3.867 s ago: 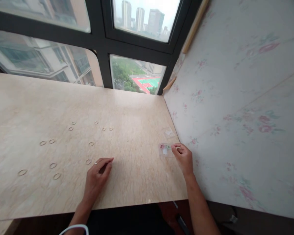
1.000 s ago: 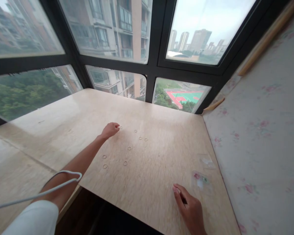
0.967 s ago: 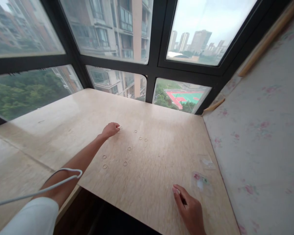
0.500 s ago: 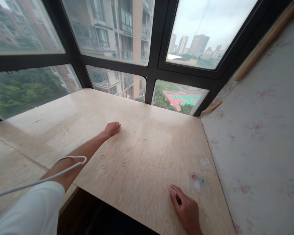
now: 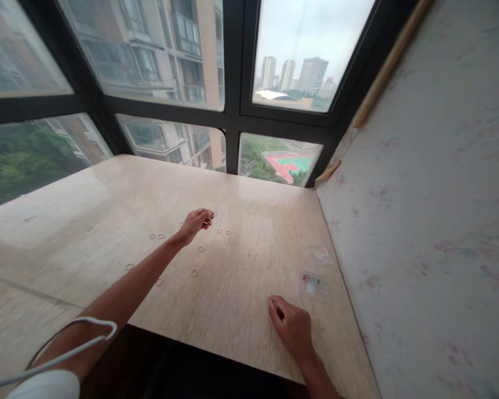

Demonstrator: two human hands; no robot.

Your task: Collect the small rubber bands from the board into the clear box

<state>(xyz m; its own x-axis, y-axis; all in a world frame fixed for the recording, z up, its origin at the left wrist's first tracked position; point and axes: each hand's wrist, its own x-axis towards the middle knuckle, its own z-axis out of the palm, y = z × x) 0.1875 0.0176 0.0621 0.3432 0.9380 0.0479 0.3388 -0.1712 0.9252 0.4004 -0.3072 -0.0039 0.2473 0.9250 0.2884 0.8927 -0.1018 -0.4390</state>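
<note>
My left hand (image 5: 199, 221) is over the middle of the stone sill, fingers pinched at the edge of a thin ring (image 5: 215, 213); whether it grips that ring is too small to tell. Two rings (image 5: 228, 233) lie just right of it, and others (image 5: 200, 249) (image 5: 194, 273) nearer me. More rings (image 5: 161, 236) lie left of my forearm. My right hand (image 5: 289, 324) rests near the front edge, fingers curled with thumb and index together; anything between them is hidden.
Two clear plastic bags (image 5: 311, 284) (image 5: 321, 255) lie at the right by the floral wall (image 5: 419, 221). A white cable (image 5: 79, 346) crosses my left forearm. Dark window frames (image 5: 232, 144) border the back of the sill (image 5: 249, 310).
The view has turned right. My left hand has moved right, from left of the far ring to beside it. Rings left of my forearm now show. My right hand keeps its curled pose.
</note>
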